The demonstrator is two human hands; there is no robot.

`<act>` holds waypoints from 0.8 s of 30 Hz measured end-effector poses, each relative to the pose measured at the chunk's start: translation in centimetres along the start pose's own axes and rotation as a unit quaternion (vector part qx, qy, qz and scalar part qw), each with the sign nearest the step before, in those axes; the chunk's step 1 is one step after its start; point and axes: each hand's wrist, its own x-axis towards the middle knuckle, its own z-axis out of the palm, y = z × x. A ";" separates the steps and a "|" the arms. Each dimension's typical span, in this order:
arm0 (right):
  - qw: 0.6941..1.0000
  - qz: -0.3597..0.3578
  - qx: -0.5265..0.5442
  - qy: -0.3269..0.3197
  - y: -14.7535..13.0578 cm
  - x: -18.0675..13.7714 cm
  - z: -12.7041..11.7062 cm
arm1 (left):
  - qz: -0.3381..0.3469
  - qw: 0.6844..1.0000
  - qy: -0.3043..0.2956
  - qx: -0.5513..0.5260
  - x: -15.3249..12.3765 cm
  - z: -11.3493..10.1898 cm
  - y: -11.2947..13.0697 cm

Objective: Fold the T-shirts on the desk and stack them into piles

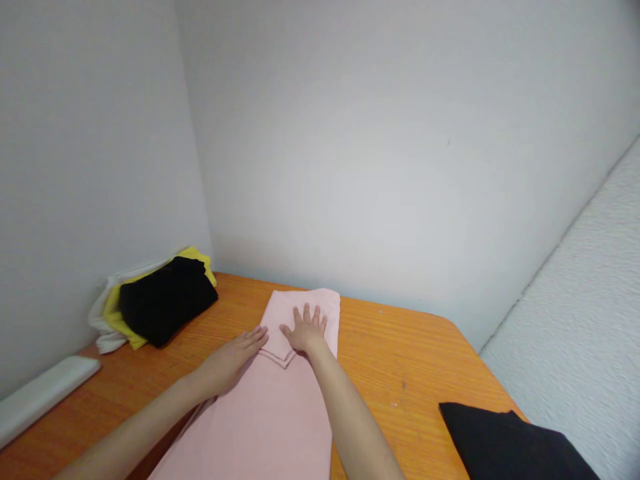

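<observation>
Pink, smooth folded cloth [280, 420] lay on the orange wood-grain desk [415, 360], V-shaped stitched edge [284, 364] nr its far end. R hand [306, 331] pressed flat on it, fingers spread wide; L hand [235, 360] lay flat at its L edge, fingers approx. tog. Black/yellow/white cloth pile [167, 300] sat far L, smooth white bar-shaped slab [47, 399] nr L, flat black cloth [515, 443] nr R.

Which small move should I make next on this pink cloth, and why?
Probably smooth the folded flap with the right hand: it already lies there, fingers spread, while the left hand rests at the left edge of the pink cloth and could steady it.
</observation>
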 end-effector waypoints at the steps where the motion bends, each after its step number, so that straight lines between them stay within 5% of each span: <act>1: 1.000 -0.003 -0.024 0.000 0.3 0.1 0.1 | 0.000 1.000 0.003 0.006 0.2 0.1 0.1; 8: 0.992 -0.031 -0.054 0.107 3.3 2.3 -1.0 | -0.037 0.997 0.021 0.067 5.5 0.7 2.0; 13: 0.989 -0.050 -0.045 0.134 5.9 3.0 -3.7 | -0.160 0.975 0.127 0.086 7.0 -0.6 4.1; 18: 0.981 -0.101 -0.028 0.162 9.2 -3.2 -5.2 | -0.263 0.941 0.203 0.054 -0.3 -1.2 7.5; 21: 0.970 -0.153 0.068 0.175 10.5 -11.7 -6.0 | -0.289 0.927 0.239 -0.022 -6.4 0.1 10.4; 24: 0.968 -0.122 0.197 0.097 11.1 -21.7 -7.2 | -0.313 0.922 0.214 -0.082 -12.1 1.7 12.5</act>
